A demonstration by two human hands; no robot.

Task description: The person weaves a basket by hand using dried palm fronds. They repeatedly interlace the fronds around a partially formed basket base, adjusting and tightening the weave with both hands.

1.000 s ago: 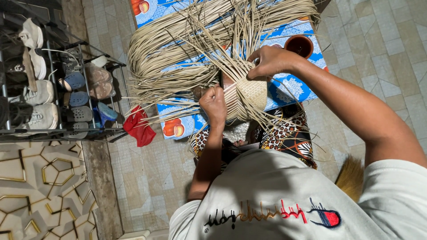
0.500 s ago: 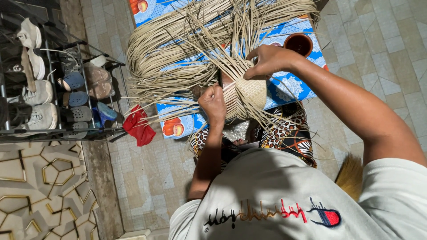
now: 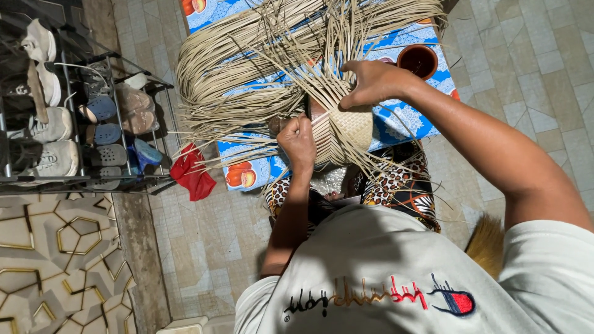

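Note:
A small woven basket piece [image 3: 351, 127] of pale straw sits in front of me, with many loose strands fanning out from it. My left hand [image 3: 297, 143] pinches a few strands at its left side. My right hand [image 3: 371, 82] grips strands just above the woven part. A big looped bundle of pale straw strips [image 3: 247, 68] lies beyond, on a blue patterned mat [image 3: 408, 120]. My lap is covered by leopard-print cloth [image 3: 402, 185].
A brown clay bowl [image 3: 418, 60] stands on the mat at the upper right. A metal shoe rack [image 3: 74, 124] with several shoes stands at the left, a red cloth [image 3: 192, 175] beside it. A straw broom end [image 3: 486, 244] lies on the tiled floor at my right.
My right hand has shifted slightly along the strands above the weave. My left hand keeps its pinch at nearly the same place.

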